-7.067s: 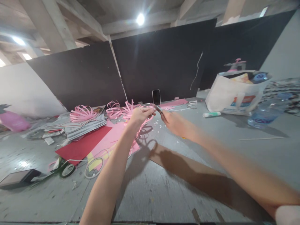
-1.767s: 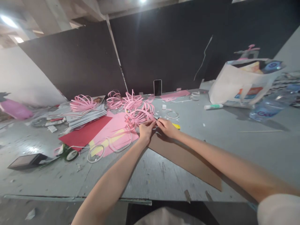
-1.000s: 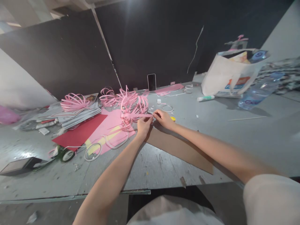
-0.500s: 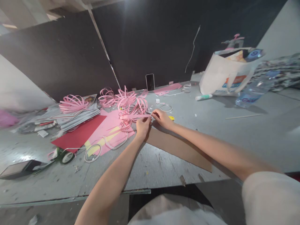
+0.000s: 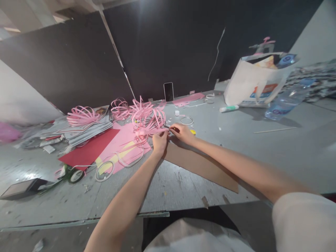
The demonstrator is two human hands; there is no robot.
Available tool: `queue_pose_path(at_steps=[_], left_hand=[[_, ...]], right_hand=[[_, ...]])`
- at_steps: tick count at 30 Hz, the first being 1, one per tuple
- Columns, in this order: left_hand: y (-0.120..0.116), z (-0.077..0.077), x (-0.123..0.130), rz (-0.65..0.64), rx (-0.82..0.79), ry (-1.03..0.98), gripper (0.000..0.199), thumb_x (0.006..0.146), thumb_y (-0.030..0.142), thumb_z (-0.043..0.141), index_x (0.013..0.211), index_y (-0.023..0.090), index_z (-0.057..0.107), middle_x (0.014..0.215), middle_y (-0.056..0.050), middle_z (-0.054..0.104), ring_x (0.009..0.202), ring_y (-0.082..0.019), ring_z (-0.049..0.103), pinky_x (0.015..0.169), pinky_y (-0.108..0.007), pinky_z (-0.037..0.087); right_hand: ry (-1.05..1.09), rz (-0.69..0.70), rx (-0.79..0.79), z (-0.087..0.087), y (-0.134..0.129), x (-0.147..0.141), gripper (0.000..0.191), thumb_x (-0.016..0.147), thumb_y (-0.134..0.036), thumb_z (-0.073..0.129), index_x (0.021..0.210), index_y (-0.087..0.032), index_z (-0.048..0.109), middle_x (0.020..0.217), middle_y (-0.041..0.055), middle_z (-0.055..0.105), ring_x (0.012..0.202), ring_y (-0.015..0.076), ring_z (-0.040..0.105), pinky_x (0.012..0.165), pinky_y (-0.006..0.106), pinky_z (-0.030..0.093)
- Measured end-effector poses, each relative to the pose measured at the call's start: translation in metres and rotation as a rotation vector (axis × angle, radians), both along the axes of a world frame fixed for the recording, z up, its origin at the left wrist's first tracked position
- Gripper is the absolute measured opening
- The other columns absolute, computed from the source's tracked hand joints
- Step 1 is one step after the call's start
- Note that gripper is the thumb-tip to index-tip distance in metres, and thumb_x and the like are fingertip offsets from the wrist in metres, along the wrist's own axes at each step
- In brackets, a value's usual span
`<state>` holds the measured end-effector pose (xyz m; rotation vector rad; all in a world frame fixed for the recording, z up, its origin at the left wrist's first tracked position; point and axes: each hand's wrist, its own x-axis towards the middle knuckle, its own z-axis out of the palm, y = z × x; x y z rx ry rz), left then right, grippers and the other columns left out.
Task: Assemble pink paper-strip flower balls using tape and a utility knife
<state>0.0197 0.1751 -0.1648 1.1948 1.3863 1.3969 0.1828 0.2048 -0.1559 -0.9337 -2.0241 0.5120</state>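
A pink paper strip (image 5: 154, 131) is pinched near its right end by my left hand (image 5: 159, 142), its fingers closed. Just to the right, my right hand (image 5: 183, 134) has thumb and fingers pressed together at the strip's tip. What those right fingers hold is too small to make out. Loops of curled pink paper strips (image 5: 158, 117) stand right behind my left hand. A brown cardboard strip (image 5: 199, 164) lies on the table under my wrists. Beside my right hand sits a small yellow object (image 5: 193, 132).
Pink sheets (image 5: 126, 134) and a red sheet (image 5: 91, 148) lie to the left, with a green-and-white tape roll (image 5: 76, 176). A phone (image 5: 168, 91) leans on the black panel. At right stand a white bag (image 5: 244, 84), a glue stick (image 5: 229, 109) and a plastic bottle (image 5: 288, 99).
The fingers of my right hand have shifted very slightly at the strip's tip. My left hand keeps its pinch, and the things on the table have stayed put.
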Motion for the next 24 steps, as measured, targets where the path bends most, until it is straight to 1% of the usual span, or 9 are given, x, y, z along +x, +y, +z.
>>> queue_pose_path(at_steps=[4,9,14,21,24], left_hand=[[0.0013,-0.0026,-0.0014,-0.005,0.041,0.087,0.025,0.087,0.034,0.067,0.078,0.014,0.079,0.067,-0.005,0.073,0.067,-0.019,0.069,0.064,-0.026,0.047],[0.0025,-0.0070,-0.0032,-0.005,0.082,0.158,0.027,0.087,0.038,0.068,0.078,0.015,0.080,0.070,-0.006,0.075,0.073,-0.022,0.071,0.071,-0.028,0.049],[0.0033,-0.0077,-0.0028,-0.007,0.096,0.208,0.029,0.090,0.037,0.066,0.077,0.015,0.080,0.071,-0.007,0.076,0.072,-0.023,0.072,0.069,-0.028,0.049],[0.0026,-0.0073,-0.0022,-0.007,0.117,0.191,0.026,0.089,0.036,0.068,0.079,0.016,0.081,0.074,-0.009,0.077,0.077,-0.025,0.074,0.076,-0.031,0.052],[0.0016,-0.0071,-0.0021,-0.001,0.117,0.171,0.025,0.088,0.037,0.070,0.077,0.016,0.080,0.074,-0.009,0.077,0.078,-0.025,0.073,0.077,-0.031,0.052]], right_hand=[[-0.004,0.023,-0.013,0.0019,-0.0008,-0.0005,0.041,0.104,-0.055,0.051,0.102,-0.020,0.073,0.102,0.0084,0.078,0.089,0.0221,0.069,0.082,0.032,0.049],[-0.008,-0.010,-0.033,0.0007,0.0005,0.0002,0.041,0.101,-0.056,0.057,0.098,-0.019,0.075,0.093,0.0069,0.078,0.077,0.0196,0.066,0.073,0.030,0.046],[-0.010,-0.019,-0.041,0.0003,0.0006,-0.0002,0.034,0.099,-0.049,0.059,0.096,-0.019,0.075,0.089,0.0062,0.077,0.074,0.0185,0.065,0.072,0.029,0.045],[0.000,-0.024,-0.050,0.0017,-0.0004,-0.0012,0.033,0.100,-0.046,0.057,0.094,-0.019,0.074,0.092,0.0072,0.078,0.077,0.0197,0.066,0.073,0.030,0.046],[-0.007,-0.028,-0.043,0.0019,-0.0007,-0.0012,0.029,0.097,-0.042,0.059,0.095,-0.019,0.075,0.090,0.0066,0.077,0.074,0.0185,0.065,0.071,0.029,0.045]])
